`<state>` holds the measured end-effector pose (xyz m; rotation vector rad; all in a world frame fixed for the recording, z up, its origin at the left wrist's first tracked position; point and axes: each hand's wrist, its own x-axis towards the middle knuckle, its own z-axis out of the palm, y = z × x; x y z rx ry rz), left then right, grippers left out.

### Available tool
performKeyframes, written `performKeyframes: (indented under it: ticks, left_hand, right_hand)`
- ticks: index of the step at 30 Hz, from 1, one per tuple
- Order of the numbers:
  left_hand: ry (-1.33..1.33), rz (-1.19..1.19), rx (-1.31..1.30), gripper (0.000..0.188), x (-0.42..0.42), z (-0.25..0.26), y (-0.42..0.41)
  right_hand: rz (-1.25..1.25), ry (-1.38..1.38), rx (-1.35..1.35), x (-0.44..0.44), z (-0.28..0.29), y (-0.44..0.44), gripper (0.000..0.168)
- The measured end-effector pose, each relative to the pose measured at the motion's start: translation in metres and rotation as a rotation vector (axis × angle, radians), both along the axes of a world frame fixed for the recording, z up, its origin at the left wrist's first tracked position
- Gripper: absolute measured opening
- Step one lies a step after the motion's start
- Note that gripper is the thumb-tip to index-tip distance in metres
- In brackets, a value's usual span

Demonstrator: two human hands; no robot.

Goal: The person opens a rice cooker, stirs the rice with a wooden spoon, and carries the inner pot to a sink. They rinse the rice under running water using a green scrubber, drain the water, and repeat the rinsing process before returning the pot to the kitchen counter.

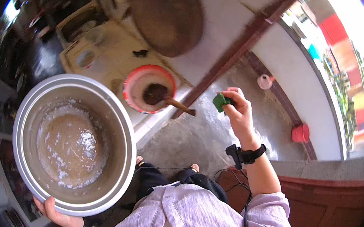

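Observation:
My left hand [59, 215] grips the near rim of a wide metal pot [118, 176], thumb over the edge. Cloudy, foamy water [71, 150] covers the pot's bottom, and white flecks cling to its inner wall. Off to the right, raised over the floor, my right hand [238, 112] pinches a green scouring pad [220, 102] between thumb and fingers. Between the two hands is a red-rimmed basin [132, 78], with a dark-bowled ladle [176, 104] resting in it, its wooden handle jutting over the rim.
A large round dark lid [165, 15] leans at the back of the tiled counter [115, 46]. A dark red beam [220, 64] edges the wall. On the grey floor [179, 139] at right stand a pink bucket [300, 133] and a whitish container [265, 82]. A black cable [246, 216] hangs from my right wrist.

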<state>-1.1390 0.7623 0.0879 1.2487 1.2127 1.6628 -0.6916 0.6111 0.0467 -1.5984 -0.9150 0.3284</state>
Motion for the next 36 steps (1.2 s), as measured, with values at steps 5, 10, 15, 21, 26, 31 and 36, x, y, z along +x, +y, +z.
performKeyframes:
  ticks: [5, 10, 15, 21, 26, 31, 36]
  left_hand:
    - [-0.037, -0.093, 0.050, 0.049, -0.015, -0.015, -0.006]
    - [0.055, -0.088, 0.075, 0.056, -0.010, 0.004, -0.026]
    - [-0.087, -0.442, -0.014, 0.062, -0.051, 0.006, -0.002]
    - [-0.075, -0.794, 0.056, 0.047, -0.076, 0.010, 0.040]
    - [-0.156, -0.976, -0.041, 0.037, -0.074, 0.017, 0.059]
    - [-0.174, -1.001, -0.056, 0.018, -0.074, 0.025, 0.064]
    - [-0.134, -1.021, -0.035, 0.013, -0.061, 0.041, 0.052]
  right_hand:
    - [-0.144, 0.312, 0.150, -0.004, -0.027, -0.061, 0.021]
    - [-0.401, 0.330, 0.310, -0.047, -0.036, -0.101, 0.025]
    - [-0.496, 0.355, 0.418, -0.135, -0.041, -0.132, 0.023]
    - [-0.564, 0.363, 0.413, -0.263, -0.028, -0.140, 0.024]
    - [-0.690, 0.310, 0.402, -0.331, 0.006, -0.135, 0.023]
    - [-0.801, 0.237, 0.379, -0.363, 0.019, -0.156, 0.021]
    - [-0.923, 0.089, -0.005, -0.407, 0.013, -0.238, 0.017]
